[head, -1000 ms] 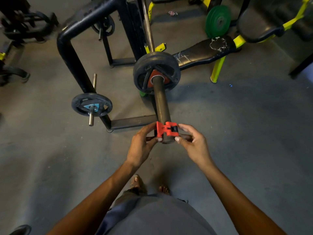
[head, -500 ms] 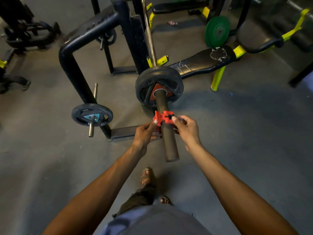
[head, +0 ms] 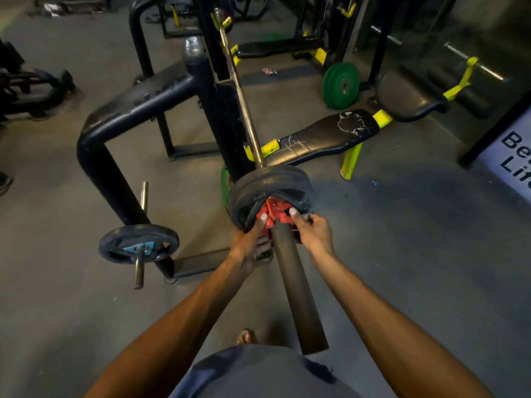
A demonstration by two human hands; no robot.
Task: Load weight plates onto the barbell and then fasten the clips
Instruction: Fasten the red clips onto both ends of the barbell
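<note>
The barbell sleeve point(head: 296, 285) runs from just in front of my body up to black weight plates point(head: 267, 182) loaded on the bar. A red clip point(head: 275, 214) sits around the sleeve, pressed against the face of the outer plate. My left hand point(head: 250, 239) grips the clip's left side with the thumb on top. My right hand point(head: 310, 228) grips its right side. The thin bar shaft point(head: 244, 101) continues away beyond the plates on the rack.
A black rack frame point(head: 135, 110) stands at left with a small black plate point(head: 138, 245) on a storage peg. A black bench point(head: 324, 136) with yellow legs lies right of the bar. Green plates point(head: 342, 84) lean further back. Grey floor spreads to the right.
Both hands have slid the red clip along the sleeve from its near end up to the plates. The view has moved closer to the bar.
</note>
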